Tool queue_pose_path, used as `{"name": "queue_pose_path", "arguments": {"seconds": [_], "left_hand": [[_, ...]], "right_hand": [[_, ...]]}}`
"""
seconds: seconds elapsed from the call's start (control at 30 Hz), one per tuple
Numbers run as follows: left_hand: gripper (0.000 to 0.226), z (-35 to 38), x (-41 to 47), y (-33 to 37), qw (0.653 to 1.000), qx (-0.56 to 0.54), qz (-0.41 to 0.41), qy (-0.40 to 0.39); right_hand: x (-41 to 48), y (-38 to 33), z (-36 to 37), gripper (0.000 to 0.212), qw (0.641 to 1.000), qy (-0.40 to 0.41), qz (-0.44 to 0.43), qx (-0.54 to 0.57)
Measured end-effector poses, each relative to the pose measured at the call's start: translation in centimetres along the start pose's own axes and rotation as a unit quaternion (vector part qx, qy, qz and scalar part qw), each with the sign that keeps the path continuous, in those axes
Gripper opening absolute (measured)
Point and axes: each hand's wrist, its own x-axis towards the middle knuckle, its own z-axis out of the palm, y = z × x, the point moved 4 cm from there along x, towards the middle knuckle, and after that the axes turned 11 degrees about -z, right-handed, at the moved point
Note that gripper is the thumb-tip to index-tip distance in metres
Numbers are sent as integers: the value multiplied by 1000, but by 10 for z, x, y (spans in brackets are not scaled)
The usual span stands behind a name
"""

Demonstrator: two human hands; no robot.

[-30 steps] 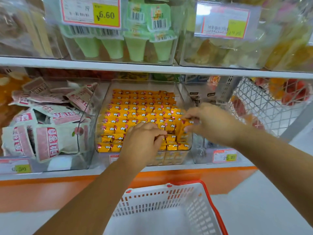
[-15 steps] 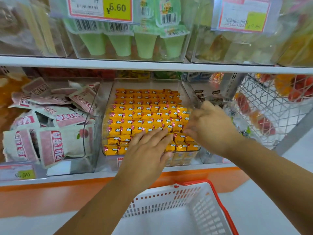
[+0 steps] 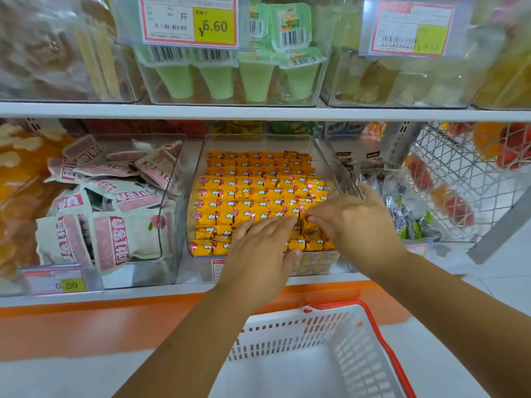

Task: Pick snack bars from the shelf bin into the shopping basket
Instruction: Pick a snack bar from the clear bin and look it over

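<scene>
Rows of yellow snack bars (image 3: 258, 193) fill a clear plastic bin (image 3: 334, 159) on the lower shelf. My left hand (image 3: 258, 254) lies flat, fingers straight, over the front rows of bars. To its right, my right hand (image 3: 353, 225) has its fingertips curled down into the front right rows and pinches a bar there; the bar is mostly hidden by the fingers. The white shopping basket (image 3: 287, 334) with a red handle sits below the shelf, under my forearms, and nothing shows inside it.
A clear bin of pink-and-white pouches (image 3: 109, 214) stands left of the bars. Dark wrapped sweets (image 3: 402, 208) and a wire basket (image 3: 459, 182) are to the right. Green jelly cups (image 3: 230, 79) fill the upper shelf. An orange ledge (image 3: 115, 320) runs below.
My left hand has opened from curled to flat on the front bars. My right hand has shifted down to the front right rows, its fingers curling in. The view moved slightly closer.
</scene>
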Motion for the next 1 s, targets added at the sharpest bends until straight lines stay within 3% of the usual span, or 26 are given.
{"name": "queue_pose_path", "arguments": {"seconds": [0.13,0.23,0.27,0.33,0.4,0.47,0.53,0.6,0.67,0.73,0.87,0.93,1.0], "left_hand": [[56,-2,2,8,999,26,-17,-30],[53,-5,3,11,998,30,-25,-44],[52,-7,3,11,998,27,-27,-45],[53,-9,2,11,998,10,-32,-47],[54,-12,-2,12,998,-34,-36,-39],[57,-18,-9,14,992,-115,-44,-21],[57,-25,-19,18,978,-200,-54,-15],[47,-32,-30,22,956,-285,-62,-20],[27,-40,-42,27,914,-393,-84,-53],[20,-45,-55,31,853,-496,-131,-95],[15,-46,-70,21,777,-581,-214,-113],[17,-44,-72,12,771,-584,-230,-108],[19,-42,-74,5,768,-582,-241,-118]], "right_hand": [[2,-5,-18,19,999,16,18,37],[12,-9,-18,28,988,-135,36,63],[13,-11,-20,26,987,-142,34,66],[11,-12,-26,13,997,-65,21,29],[-4,-9,-45,14,990,131,39,40],[-22,-8,-59,16,958,247,57,131],[-39,-11,-71,23,922,270,95,260],[-54,-20,-79,20,859,275,161,401],[-67,-29,-82,23,775,281,234,515],[-79,-38,-84,25,720,282,284,568],[-88,-48,-78,19,624,202,338,675],[-91,-48,-72,11,607,132,351,701],[-96,-43,-64,34,607,101,354,704]]}}
